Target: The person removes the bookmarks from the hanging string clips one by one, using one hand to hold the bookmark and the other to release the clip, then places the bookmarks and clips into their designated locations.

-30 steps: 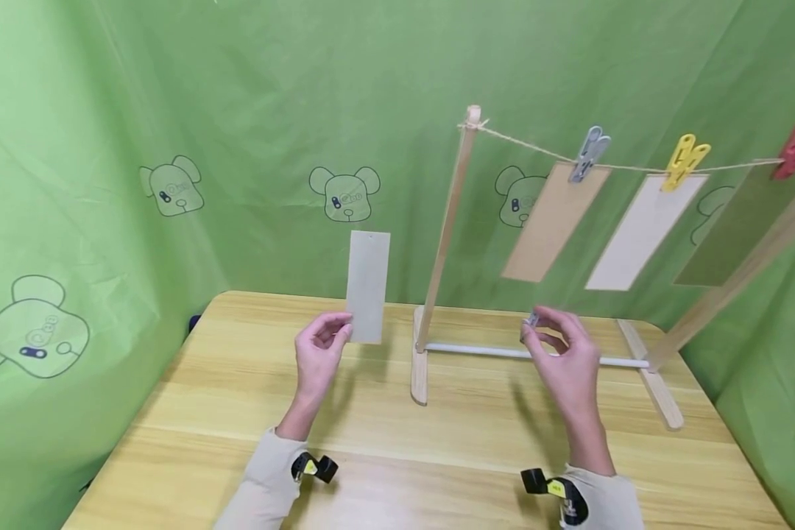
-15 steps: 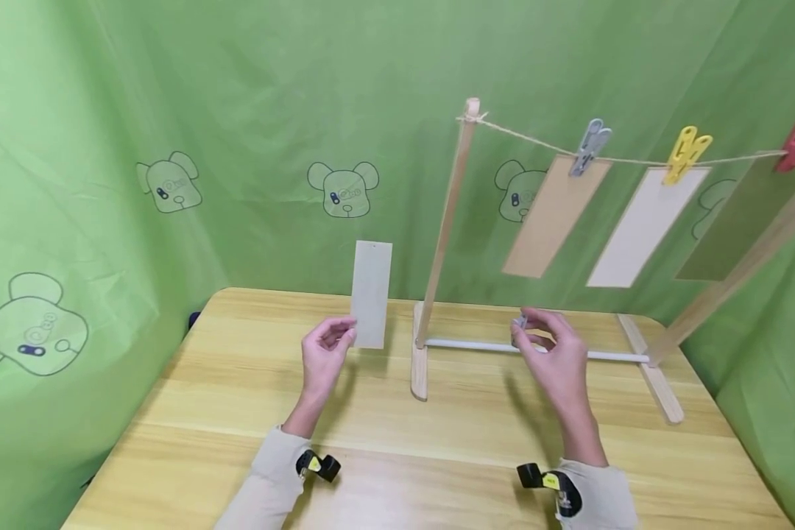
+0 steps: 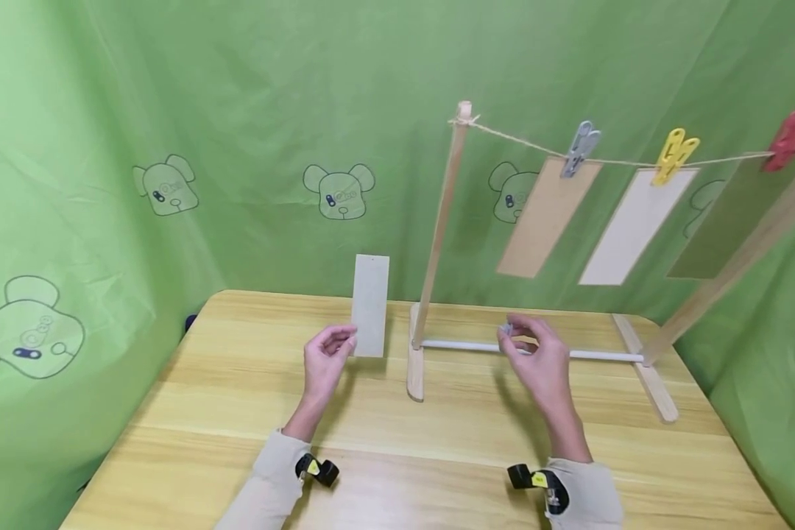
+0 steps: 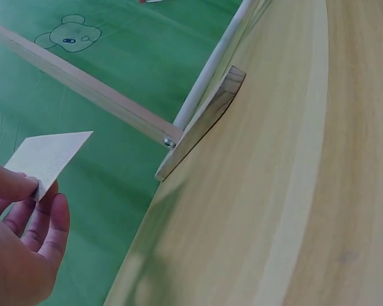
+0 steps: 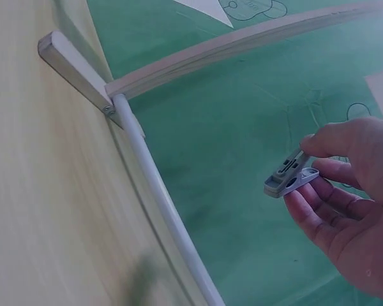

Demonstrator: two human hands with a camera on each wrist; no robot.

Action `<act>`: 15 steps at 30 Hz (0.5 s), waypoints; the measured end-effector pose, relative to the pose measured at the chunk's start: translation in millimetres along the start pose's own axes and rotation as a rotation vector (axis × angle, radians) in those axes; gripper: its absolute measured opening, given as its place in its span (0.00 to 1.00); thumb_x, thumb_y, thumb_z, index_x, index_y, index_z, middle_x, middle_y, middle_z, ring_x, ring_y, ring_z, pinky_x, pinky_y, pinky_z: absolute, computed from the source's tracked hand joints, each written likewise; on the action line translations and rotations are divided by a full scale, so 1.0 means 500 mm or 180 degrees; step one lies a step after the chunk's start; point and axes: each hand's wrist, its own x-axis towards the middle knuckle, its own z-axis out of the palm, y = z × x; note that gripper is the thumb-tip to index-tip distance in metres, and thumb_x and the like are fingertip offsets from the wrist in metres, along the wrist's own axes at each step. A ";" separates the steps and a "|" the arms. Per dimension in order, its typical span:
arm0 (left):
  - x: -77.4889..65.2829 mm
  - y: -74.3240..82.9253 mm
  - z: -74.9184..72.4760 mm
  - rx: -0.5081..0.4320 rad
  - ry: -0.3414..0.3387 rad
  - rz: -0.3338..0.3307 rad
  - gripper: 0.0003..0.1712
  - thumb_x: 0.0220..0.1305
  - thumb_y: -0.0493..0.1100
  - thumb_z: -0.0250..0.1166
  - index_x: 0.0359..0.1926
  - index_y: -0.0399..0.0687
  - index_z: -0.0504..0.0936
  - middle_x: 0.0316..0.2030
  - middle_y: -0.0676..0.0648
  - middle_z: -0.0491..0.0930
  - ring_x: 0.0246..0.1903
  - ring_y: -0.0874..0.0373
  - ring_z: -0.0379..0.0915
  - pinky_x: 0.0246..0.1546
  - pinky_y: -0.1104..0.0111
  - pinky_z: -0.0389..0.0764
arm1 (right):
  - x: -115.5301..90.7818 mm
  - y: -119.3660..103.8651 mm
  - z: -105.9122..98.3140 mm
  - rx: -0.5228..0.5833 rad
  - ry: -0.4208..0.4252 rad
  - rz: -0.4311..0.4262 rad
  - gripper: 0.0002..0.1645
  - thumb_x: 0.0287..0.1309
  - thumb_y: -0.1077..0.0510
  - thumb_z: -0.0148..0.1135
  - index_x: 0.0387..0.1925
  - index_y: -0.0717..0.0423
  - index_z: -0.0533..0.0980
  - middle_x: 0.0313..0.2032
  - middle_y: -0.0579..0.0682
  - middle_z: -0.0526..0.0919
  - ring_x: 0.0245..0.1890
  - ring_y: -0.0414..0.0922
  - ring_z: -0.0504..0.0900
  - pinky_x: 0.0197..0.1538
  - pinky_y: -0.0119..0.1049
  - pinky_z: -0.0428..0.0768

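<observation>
My left hand (image 3: 326, 361) pinches a pale grey-white card (image 3: 371, 305) by its lower left edge. The card stands upright above the table, with a tiny hole near its top; the left wrist view shows the thumb over the card's (image 4: 50, 156) corner. My right hand (image 3: 536, 357) holds a grey plastic clothespin (image 5: 288, 175) between thumb and fingers, in front of the rack's white crossbar (image 3: 596, 355). On the twine (image 3: 513, 138) above hang a tan card (image 3: 548, 218) under a grey clothespin (image 3: 580, 149), a white card (image 3: 638, 228) under a yellow clothespin (image 3: 674, 157), and an olive card (image 3: 718, 221) under a red clothespin (image 3: 790, 140).
The rack's left wooden post (image 3: 442, 228) rises between the held card and the hanging ones. Its right post (image 3: 735, 272) slants up at the right. Both stand on wooden feet on the wood-grain table (image 3: 238, 412). A green curtain (image 3: 258, 88) surrounds the back and sides.
My right hand has moved left with the clothespin, toward the rack's left post. My left hand has come slightly lower and to the right with the card. The view has shifted slightly.
</observation>
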 end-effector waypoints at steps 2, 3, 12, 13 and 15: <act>-0.004 -0.006 0.005 -0.0005 -0.0016 -0.0013 0.12 0.61 0.22 0.67 0.46 0.29 0.84 0.43 0.31 0.84 0.38 0.53 0.84 0.42 0.71 0.87 | -0.001 0.005 -0.001 -0.0041 -0.0036 -0.0012 0.17 0.56 0.70 0.72 0.48 0.68 0.82 0.42 0.58 0.83 0.43 0.51 0.84 0.43 0.23 0.85; -0.007 -0.009 0.008 -0.0009 -0.0028 -0.0018 0.12 0.61 0.22 0.67 0.46 0.28 0.84 0.43 0.30 0.84 0.38 0.53 0.84 0.42 0.72 0.87 | -0.001 0.007 -0.002 -0.0063 -0.0055 -0.0026 0.17 0.56 0.70 0.72 0.48 0.68 0.82 0.42 0.59 0.83 0.43 0.52 0.84 0.43 0.23 0.85; -0.034 -0.030 0.009 0.0074 -0.0090 -0.0143 0.11 0.61 0.23 0.67 0.46 0.27 0.84 0.42 0.29 0.84 0.37 0.53 0.84 0.41 0.73 0.87 | -0.004 0.019 0.005 -0.0282 -0.0302 0.0003 0.17 0.56 0.69 0.73 0.48 0.69 0.82 0.41 0.60 0.84 0.42 0.57 0.86 0.39 0.19 0.83; -0.036 -0.031 0.008 0.0082 -0.0092 -0.0165 0.12 0.61 0.23 0.67 0.46 0.27 0.84 0.43 0.30 0.84 0.38 0.53 0.84 0.42 0.73 0.87 | -0.005 0.021 0.005 -0.0299 -0.0342 0.0020 0.17 0.56 0.68 0.73 0.48 0.69 0.82 0.41 0.61 0.84 0.42 0.57 0.86 0.39 0.19 0.83; -0.039 -0.033 0.006 0.0100 -0.0096 -0.0225 0.12 0.61 0.22 0.66 0.46 0.28 0.84 0.43 0.30 0.84 0.38 0.53 0.84 0.42 0.73 0.87 | -0.007 0.024 0.006 -0.0310 -0.0405 0.0069 0.17 0.56 0.68 0.73 0.48 0.70 0.82 0.40 0.61 0.85 0.42 0.57 0.86 0.39 0.18 0.83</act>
